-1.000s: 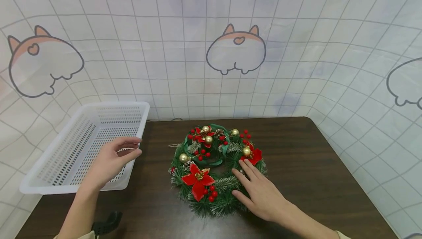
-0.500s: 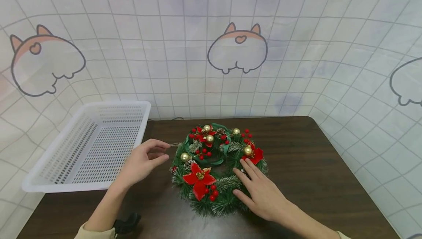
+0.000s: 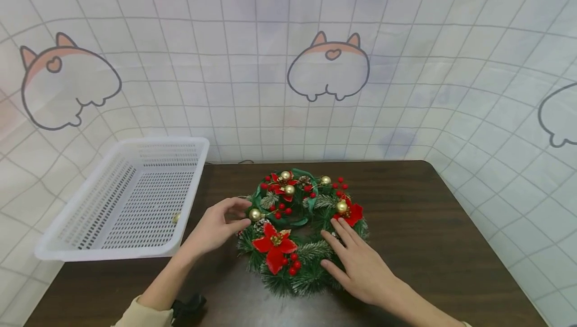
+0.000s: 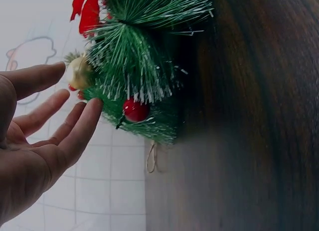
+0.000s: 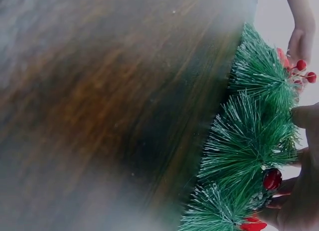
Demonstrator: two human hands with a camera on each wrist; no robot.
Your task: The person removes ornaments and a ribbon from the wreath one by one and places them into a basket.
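Observation:
A green Christmas wreath [image 3: 311, 277] lies on the table, decorated with red poinsettias [image 3: 275, 248], red berries, pine cones and gold baubles. A green ribbon [image 3: 295, 224] loops over its upper part. My left hand [image 3: 215, 226] is at the wreath's left edge, thumb and fingers parted beside a gold bauble [image 3: 255, 215]. In the left wrist view that bauble [image 4: 79, 73] sits just beyond the fingertips; contact is hard to judge. On the wreath's right side rests my right hand [image 3: 360, 267], its fingers spread below a poinsettia [image 3: 351, 213].
A white perforated plastic basket [image 3: 114, 252] stands at the table's left, with a small gold object [image 3: 176, 218] inside near its right wall. A patterned white cloth [image 3: 252, 91] hangs behind the dark wooden table [image 3: 423, 247]. A twine loop [image 4: 151, 158] sticks out from the wreath.
My left hand has moved right from over the basket to the wreath's left edge, uncovering the small gold object in the basket. The right hand has stayed on the wreath.

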